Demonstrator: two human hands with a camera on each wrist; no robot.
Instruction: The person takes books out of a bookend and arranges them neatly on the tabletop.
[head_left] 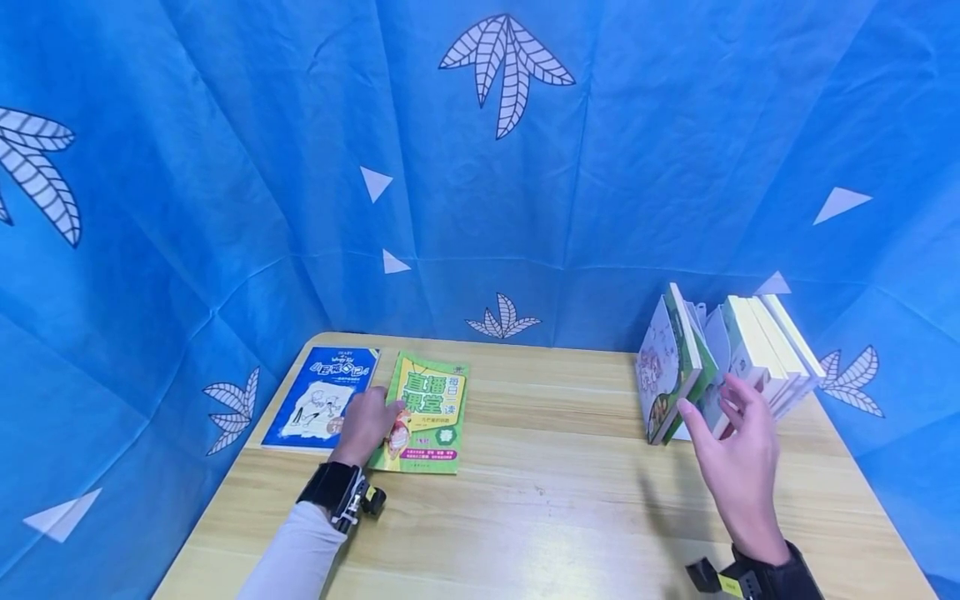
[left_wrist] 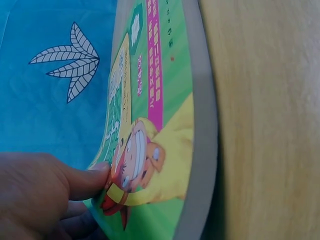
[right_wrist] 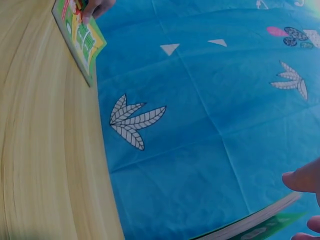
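A green book (head_left: 431, 417) with yellow and pink print lies at the left of the table. My left hand (head_left: 369, 423) pinches its left edge, thumb over the cover and fingers under it, as the left wrist view shows; the cover bends there. Left of it lies a blue book (head_left: 318, 400) with a white cartoon panel, partly behind my hand. On the right, my right hand (head_left: 742, 458) is spread at the front of a row of upright books (head_left: 765, 342). Its thumb is by a leaning green-edged book (head_left: 667, 367), and nothing is in its grasp.
The wooden table (head_left: 540, 500) runs between the two groups of books. A blue curtain (head_left: 480, 183) with white leaf prints hangs behind it and along its sides. The upright books stand near the right back corner, the leftmost ones tilted.
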